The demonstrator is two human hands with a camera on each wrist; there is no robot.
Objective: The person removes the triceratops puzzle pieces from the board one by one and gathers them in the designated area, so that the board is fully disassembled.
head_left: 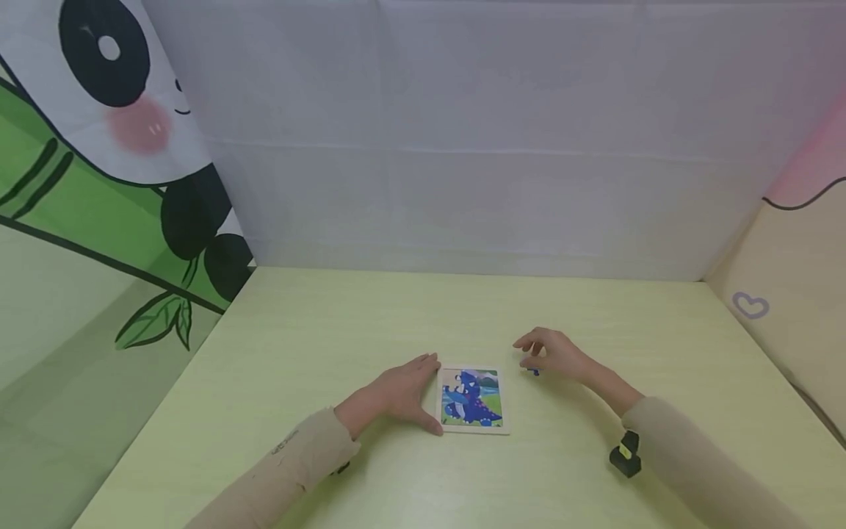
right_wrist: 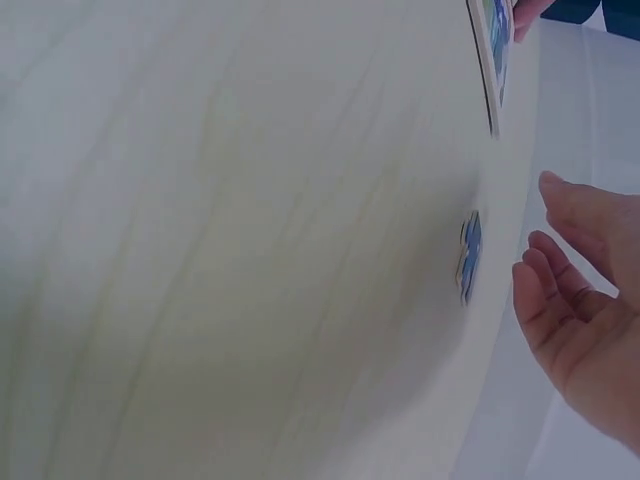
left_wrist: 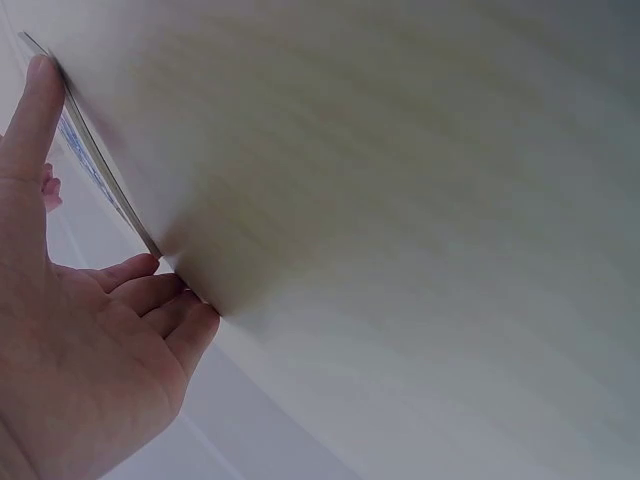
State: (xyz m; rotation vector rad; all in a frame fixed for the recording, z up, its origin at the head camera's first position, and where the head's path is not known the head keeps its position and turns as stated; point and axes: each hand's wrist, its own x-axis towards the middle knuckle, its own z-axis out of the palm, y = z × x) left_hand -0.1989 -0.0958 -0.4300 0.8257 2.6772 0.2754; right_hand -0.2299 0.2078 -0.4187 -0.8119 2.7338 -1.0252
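A small framed jigsaw puzzle [head_left: 473, 398] with a blue cartoon dinosaur lies flat on the table. A pale patch shows at the upper left of its picture. My left hand [head_left: 402, 393] touches the puzzle's left edge, thumb at the near corner and fingers at the far one. In the left wrist view, that hand's fingers [left_wrist: 196, 325] rest at the frame's thin side. My right hand [head_left: 558, 357] hovers, fingers loosely bent, over a loose blue puzzle piece [right_wrist: 469, 257] right of the frame. A gap separates its fingertips from the piece in the right wrist view.
The pale wood-grain table [head_left: 370, 316] ends at a grey-white cloth backdrop [head_left: 463, 184]. A panda-printed panel [head_left: 152, 220] stands along the left, and a cream panel [head_left: 780, 323] with a small heart along the right. A black device [head_left: 626, 455] sits at my right sleeve.
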